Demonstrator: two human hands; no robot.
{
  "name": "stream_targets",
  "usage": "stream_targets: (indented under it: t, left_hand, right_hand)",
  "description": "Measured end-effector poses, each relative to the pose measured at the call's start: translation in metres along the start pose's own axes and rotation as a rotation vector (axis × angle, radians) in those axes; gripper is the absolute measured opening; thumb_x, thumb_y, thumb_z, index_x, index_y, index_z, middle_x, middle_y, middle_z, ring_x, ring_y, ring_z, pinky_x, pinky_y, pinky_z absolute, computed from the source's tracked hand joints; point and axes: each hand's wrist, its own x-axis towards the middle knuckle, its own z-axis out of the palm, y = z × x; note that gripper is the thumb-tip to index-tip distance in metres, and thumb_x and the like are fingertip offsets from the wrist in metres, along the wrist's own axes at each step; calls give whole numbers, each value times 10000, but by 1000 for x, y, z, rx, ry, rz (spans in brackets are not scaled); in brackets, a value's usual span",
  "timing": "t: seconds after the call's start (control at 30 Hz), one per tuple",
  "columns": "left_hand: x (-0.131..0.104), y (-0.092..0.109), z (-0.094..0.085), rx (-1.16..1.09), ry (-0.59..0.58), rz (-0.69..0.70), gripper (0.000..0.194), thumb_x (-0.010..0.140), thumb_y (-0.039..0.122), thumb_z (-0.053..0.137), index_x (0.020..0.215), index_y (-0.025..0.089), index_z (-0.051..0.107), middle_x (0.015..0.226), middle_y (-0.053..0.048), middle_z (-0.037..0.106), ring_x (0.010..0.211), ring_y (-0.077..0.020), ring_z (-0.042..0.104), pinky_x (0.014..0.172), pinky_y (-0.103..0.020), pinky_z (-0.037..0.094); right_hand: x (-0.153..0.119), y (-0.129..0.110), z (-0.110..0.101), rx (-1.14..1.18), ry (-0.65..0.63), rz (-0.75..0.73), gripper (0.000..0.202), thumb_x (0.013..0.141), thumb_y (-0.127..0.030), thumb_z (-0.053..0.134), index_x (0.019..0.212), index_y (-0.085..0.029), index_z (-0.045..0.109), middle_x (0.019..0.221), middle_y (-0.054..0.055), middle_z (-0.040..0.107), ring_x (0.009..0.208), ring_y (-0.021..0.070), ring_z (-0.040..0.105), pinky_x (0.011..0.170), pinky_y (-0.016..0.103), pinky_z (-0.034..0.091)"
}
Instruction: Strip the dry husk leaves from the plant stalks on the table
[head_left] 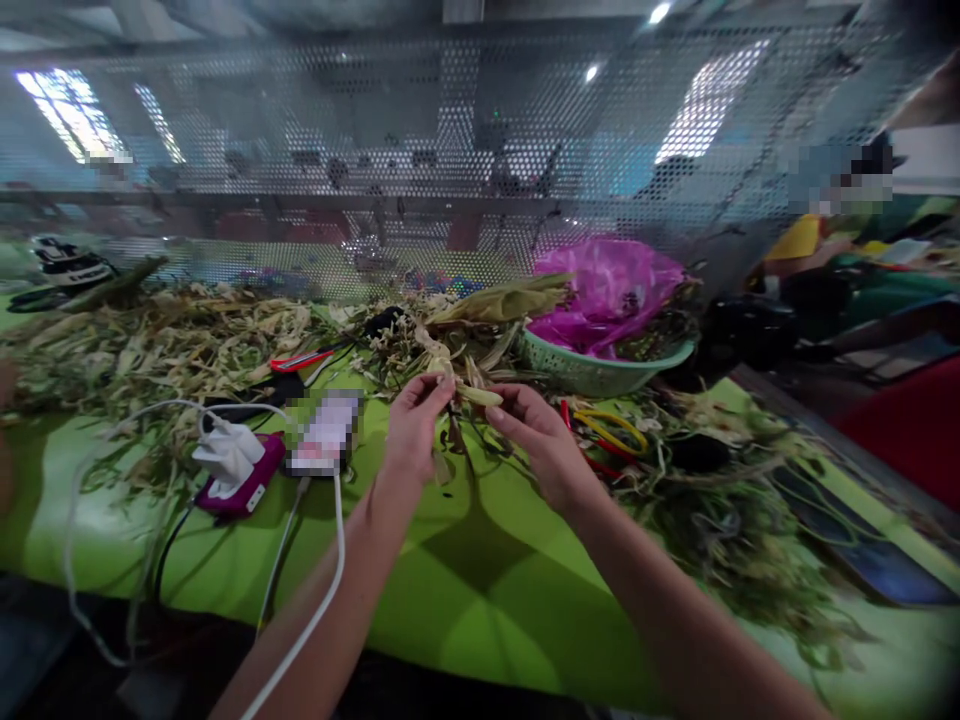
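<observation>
"What have we got in our hands?"
"Our left hand [412, 425] pinches one end of a pale dried husk [478, 396]; our right hand [541, 440], thumb and fingers drawn narrow, holds its tip."
"And where are we holding it?"
"Above the green tabletop [465, 630], left of the pale green basket [600, 376] with our magenta plastic bag [604, 285]."

Dim light is given by glaring windows [71, 110]; soft shadows are cast on the green tabletop [480, 635], and the outer edges are blurred and stretched.
</observation>
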Motion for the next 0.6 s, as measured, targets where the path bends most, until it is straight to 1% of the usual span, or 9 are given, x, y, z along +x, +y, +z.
stream_targets:
  t: [0.07,0.13,0.17,0.23,0.33,0.47,0.6]
  left_hand:
    - [-1,-2,1,-24,11,14,264,585,249,808,762,174,626,725,25,634,665,-94,572,682,-236,450]
    - [-3,-4,1,-12,2,43,245,604,252,794,762,172,624,737,22,632,688,-95,574,694,-233,449]
    - [-4,-6,2,2,-4,55,234,614,254,787,760,172,623,735,22,628,689,-94,570,690,-228,445]
    - [-5,-7,2,30,-13,64,224,630,266,777,758,170,621,720,23,616,677,-92,560,665,-219,436]
    - [-5,-7,1,34,-14,48,227,641,279,770,761,170,611,701,29,602,648,-88,550,628,-216,426]
    - [-2,-3,-1,-29,25,2,259,622,275,778,757,171,584,650,41,596,590,-84,548,596,-217,427]
    - [-1,-1,-4,-68,28,-35,269,613,267,781,762,169,579,606,40,599,551,-79,559,545,-197,406]
  right_hand:
    - [-2,5,9,142,-49,72,332,743,-329,732,1033,-215,617,1008,21,646,934,154,570,850,278,431]
    - [-3,12,17,259,-53,145,375,703,-315,765,1036,-218,623,1022,23,648,926,156,583,859,288,438]
    - [-3,15,20,300,-44,185,379,683,-312,779,1019,-215,630,998,22,649,889,154,591,841,291,446]
    - [-4,21,24,321,-24,241,315,664,-326,789,910,-189,645,872,13,637,769,137,580,763,281,455]
    - [-5,23,24,220,-32,218,253,689,-359,762,764,-162,623,705,-12,564,643,108,499,650,246,416]
    - [-4,17,18,15,-132,150,251,739,-390,708,778,-165,601,691,-25,524,614,103,439,593,236,364]
    - [0,14,12,-228,-243,54,268,808,-420,619,713,-172,579,636,-38,463,587,104,401,558,234,333]
